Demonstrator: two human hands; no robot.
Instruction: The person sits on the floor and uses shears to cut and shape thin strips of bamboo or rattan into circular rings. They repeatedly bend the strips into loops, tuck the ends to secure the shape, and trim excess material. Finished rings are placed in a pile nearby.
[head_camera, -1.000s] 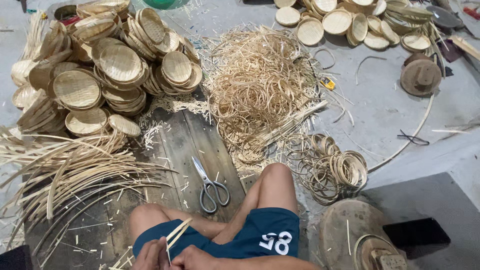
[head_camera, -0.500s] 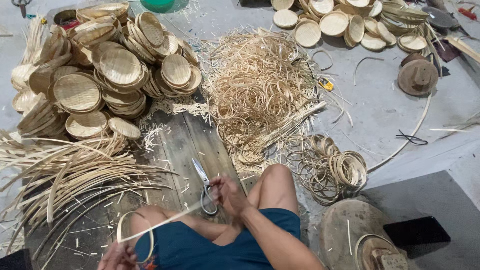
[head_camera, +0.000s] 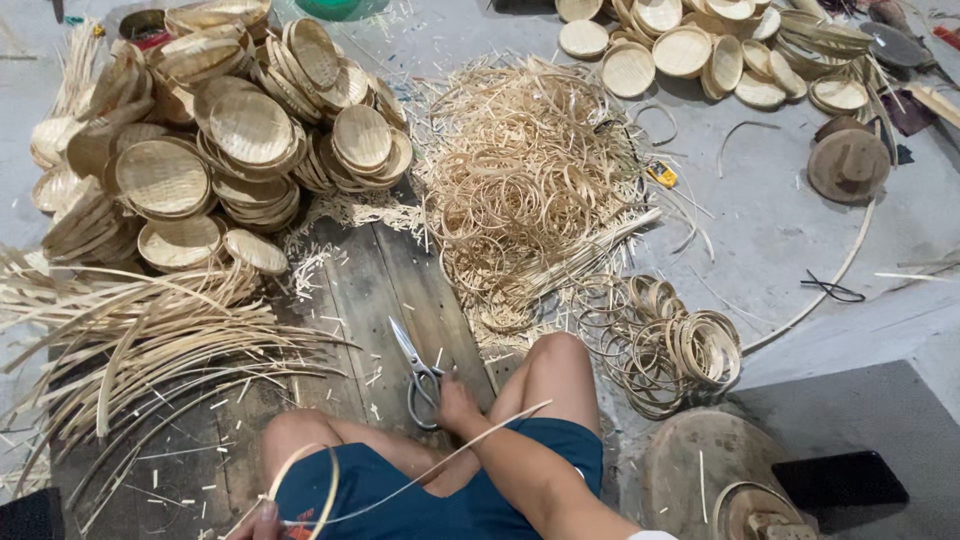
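A person sits on a dark wooden board (head_camera: 390, 290) on a workshop floor, legs folded, with materials fanned around within arm's reach. Far left of the board, long flat bamboo strips (head_camera: 130, 340) lie in a loose sheaf, pale, stiff and slightly bowed. Beyond them, at the board's upper left corner, shallow woven trays (head_camera: 240, 130) stand in leaning stacks, round, tightly plaited and straw-coloured.

Near the bottom edge of the view, below the board's near end, the left hand (head_camera: 262, 522) is closed around a thin bamboo strip (head_camera: 400, 487) bent into a loop, its springy free end arching right across the lap; the grip appears to keep the curl from opening. On the board itself lie metal scissors (head_camera: 420, 370), blades pointing away, grey loop handles toward the worker. The right hand (head_camera: 455, 405) rests on those handles, fingers curled at them; whether it fully grips them cannot be told.

Right of the board's far end, a tangled heap of thin bamboo hoops and shavings (head_camera: 530, 180) spreads over the concrete. Right of the board's near end, finished bamboo rings (head_camera: 685, 345) lie nested in overlapping rows, smooth and even. A round wooden block (head_camera: 700, 465) sits below them. Farther right, well apart from the board, more woven trays (head_camera: 700, 45) are scattered, and a round dark form (head_camera: 848, 165) rests on the floor.
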